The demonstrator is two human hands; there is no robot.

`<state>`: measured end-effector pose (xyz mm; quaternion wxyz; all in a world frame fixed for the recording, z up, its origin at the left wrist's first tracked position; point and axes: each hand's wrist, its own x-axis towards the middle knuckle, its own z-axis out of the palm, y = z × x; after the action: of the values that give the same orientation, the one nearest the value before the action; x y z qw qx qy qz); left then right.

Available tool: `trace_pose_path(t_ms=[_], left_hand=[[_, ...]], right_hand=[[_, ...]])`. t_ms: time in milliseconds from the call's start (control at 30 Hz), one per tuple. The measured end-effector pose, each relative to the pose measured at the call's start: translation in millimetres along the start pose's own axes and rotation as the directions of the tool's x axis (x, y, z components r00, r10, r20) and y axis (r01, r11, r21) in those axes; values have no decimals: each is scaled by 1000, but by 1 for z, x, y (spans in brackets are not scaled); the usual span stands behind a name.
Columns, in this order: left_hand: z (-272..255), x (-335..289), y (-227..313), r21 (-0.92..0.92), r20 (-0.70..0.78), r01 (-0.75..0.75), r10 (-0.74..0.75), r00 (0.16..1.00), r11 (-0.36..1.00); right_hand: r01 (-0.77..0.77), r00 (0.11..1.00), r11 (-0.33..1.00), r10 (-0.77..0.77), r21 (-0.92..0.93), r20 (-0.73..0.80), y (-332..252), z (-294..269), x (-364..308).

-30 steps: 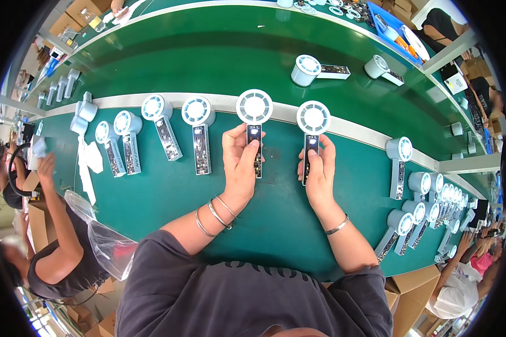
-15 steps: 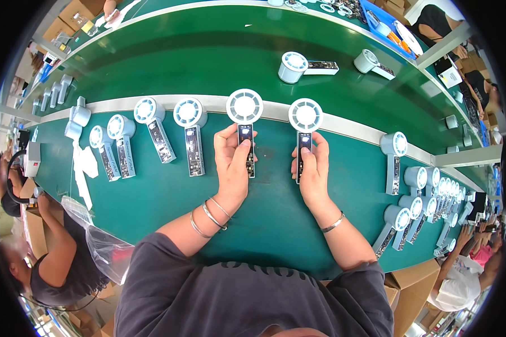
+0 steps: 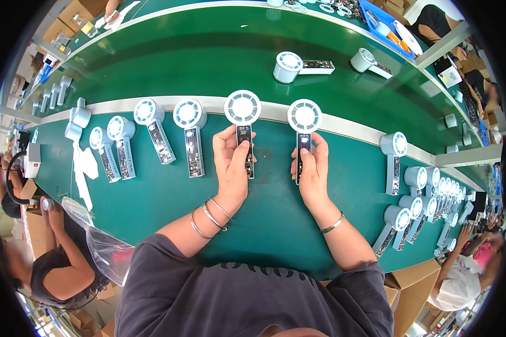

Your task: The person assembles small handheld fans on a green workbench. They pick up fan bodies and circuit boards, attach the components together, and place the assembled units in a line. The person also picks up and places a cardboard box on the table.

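Observation:
My left hand [image 3: 233, 160] is closed round the handle of a light-blue handheld fan [image 3: 242, 107], its thumb on the open circuit-board side. A second such fan [image 3: 305, 115] is in my right hand [image 3: 314, 165], gripped the same way with the thumb on the board. Both fans stand head-up and side by side, round grilles facing me, a gap between them. Left of my left hand lies another fan [image 3: 189, 114] with its board exposed; several more fans [image 3: 147, 112] continue the row leftward. The nearest fan to the right of my right hand is one [image 3: 393, 145] lying apart.
Behind a pale rail runs a green conveyor belt [image 3: 180, 56] carrying two fans [image 3: 288, 67]. Many fans [image 3: 416, 178] crowd the green table's [image 3: 275, 224] right side. White cloth strips [image 3: 85, 165] and a plastic bag [image 3: 104, 250] lie left. Co-workers sit at both sides; a cardboard box [image 3: 413, 292] stands lower right.
The fans on the belt have shifted slightly left. The fan in my left hand has moved a little left, and its bright board spot no longer shows. The left co-worker's arms have moved.

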<state>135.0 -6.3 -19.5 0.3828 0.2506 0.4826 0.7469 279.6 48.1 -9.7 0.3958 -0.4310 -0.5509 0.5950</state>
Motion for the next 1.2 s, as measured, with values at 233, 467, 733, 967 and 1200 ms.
trace_pose_path(t_ms=[233,467,733,967,1200], left_hand=[[1,0,0,3,-4,-9,9,1000,1000],[0,-2,1,26,1,-1,1,1000,1000],[1,-2,1,40,21,-14,13,1000,999],[-1,-1,-2,28,51,-1,0,999,1000],[2,-1,-2,31,60,-50,48,997,998]], right_hand=[[-23,1000,1000,23,4,3,0,-1,0],[-24,1000,999,25,37,-5,-1,0,0],[20,1000,1000,-20,23,0,2,1,-1],[15,1000,999,-15,42,2,2,0,1],[53,998,999,-53,-1,21,5,-1,-1]])
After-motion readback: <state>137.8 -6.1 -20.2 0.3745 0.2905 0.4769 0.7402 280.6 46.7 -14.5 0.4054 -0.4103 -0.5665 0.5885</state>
